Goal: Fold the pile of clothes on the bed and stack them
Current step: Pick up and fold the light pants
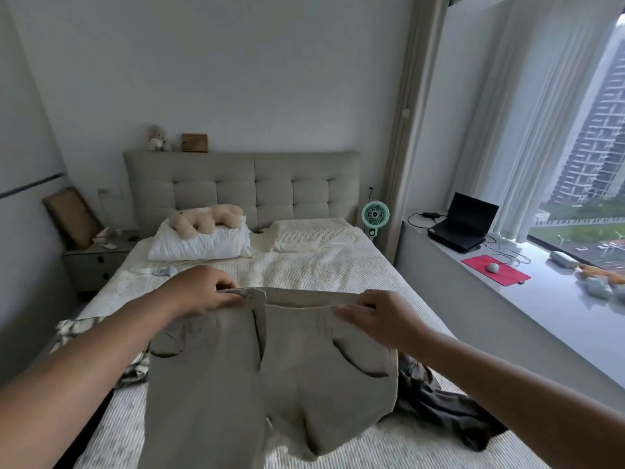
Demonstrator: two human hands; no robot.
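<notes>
I hold a pair of beige trousers (270,377) up above the bed (321,265) by the waistband, front side towards me. My left hand (203,292) pinches the waistband's left end and my right hand (375,316) grips its right end. The legs hang down over the bed's near part. A black-and-white checked garment (79,330) lies crumpled on the bed's left, partly hidden by my left arm. A dark grey-brown garment (439,407) lies crumpled on the right, partly behind the trousers.
Two pillows (203,243) and a plush toy (206,220) lie at the headboard. A nightstand (98,262) stands left of the bed. A green fan (375,216) stands at the right. The window ledge (541,316) carries a laptop (463,225), a red mat and cables.
</notes>
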